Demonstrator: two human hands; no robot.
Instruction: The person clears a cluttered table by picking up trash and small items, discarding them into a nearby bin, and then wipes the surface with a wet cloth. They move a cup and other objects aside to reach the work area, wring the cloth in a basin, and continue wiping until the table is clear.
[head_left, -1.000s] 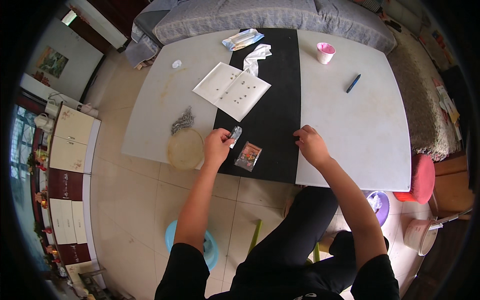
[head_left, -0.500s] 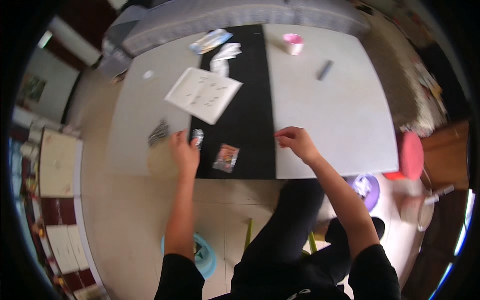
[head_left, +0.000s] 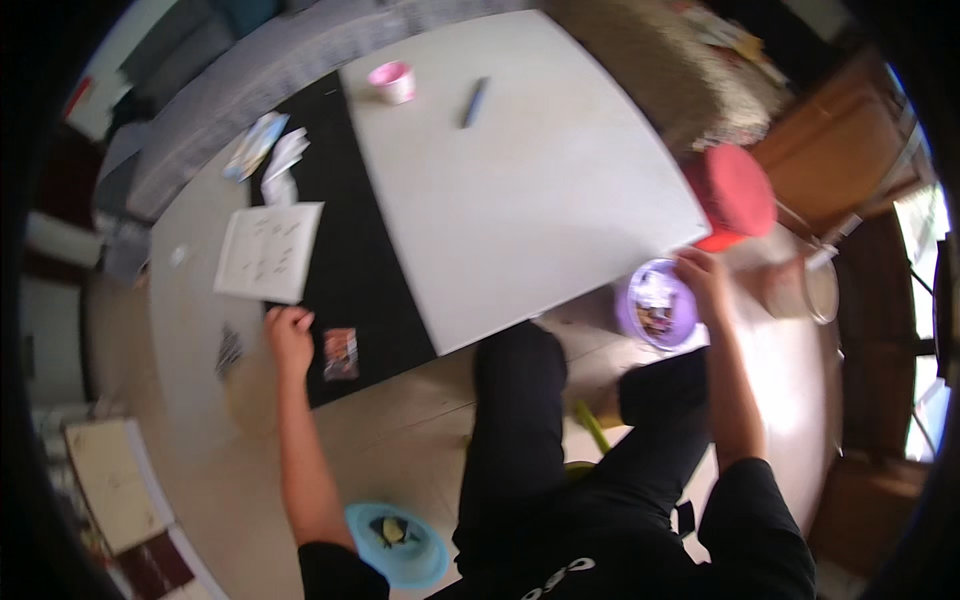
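My left hand (head_left: pixel 290 338) is at the table's front edge, over the black strip, with its fingers curled in. What they hold, if anything, is hidden. Right beside it lies a small clear packet (head_left: pixel 341 354) with reddish-brown contents. A white sheet (head_left: pixel 268 252) with small dark marks lies just beyond, and a small dark patterned piece (head_left: pixel 229 350) rests to the left. My right hand (head_left: pixel 706 282) reaches past the table's right corner, at the rim of a purple bin (head_left: pixel 630 312) with crumpled white and brown scraps inside. Blur smears its fingers.
The pale table (head_left: pixel 520 190) has a pink-and-white cup (head_left: pixel 393 83) and a dark slim bar (head_left: pixel 474 102) at its far side. Crumpled white paper (head_left: pixel 284 168) and a blue-and-yellow wrapper (head_left: pixel 257 146) lie far left. A red stool (head_left: pixel 738 192) and a blue basin (head_left: pixel 428 560) stand on the floor.
The view has turned to the right. My right hand has gone from above the table to the purple bin. My left hand's fingers have curled, and the silvery packet beside it no longer shows.
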